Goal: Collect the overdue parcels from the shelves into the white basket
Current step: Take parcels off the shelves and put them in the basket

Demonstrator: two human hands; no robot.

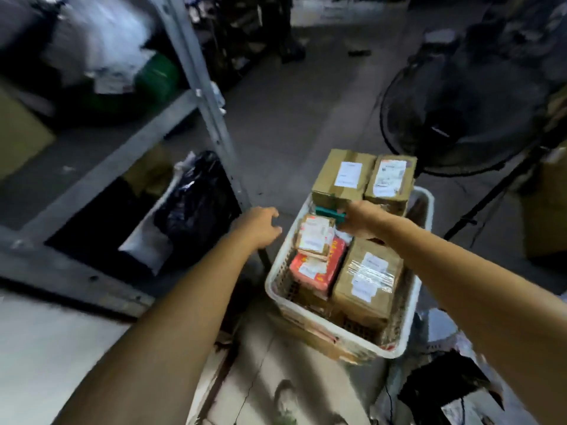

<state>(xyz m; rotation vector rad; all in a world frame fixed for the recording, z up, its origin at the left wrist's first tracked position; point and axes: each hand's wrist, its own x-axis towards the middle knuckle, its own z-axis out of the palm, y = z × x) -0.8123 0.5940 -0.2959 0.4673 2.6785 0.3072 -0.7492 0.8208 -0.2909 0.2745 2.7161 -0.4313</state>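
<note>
The white basket [310,320] stands low in front of me, filled with several parcels. Two brown cartons [343,176] [391,179] with white labels sit on top at its far end. A small labelled box [316,234] lies on a red packet [319,268], beside a taped brown carton [368,280]. My right hand [360,220] is over the basket's middle, gripping a small teal item [329,213] among the parcels. My left hand [260,228] hovers left of the basket rim, fingers loosely curled, holding nothing.
A grey metal shelf rack [211,96] stands at left with bags and boxes on it; a black plastic bag [199,200] sits on its lower level. A black floor fan [460,111] stands right behind the basket. Dark bags [445,384] lie at lower right.
</note>
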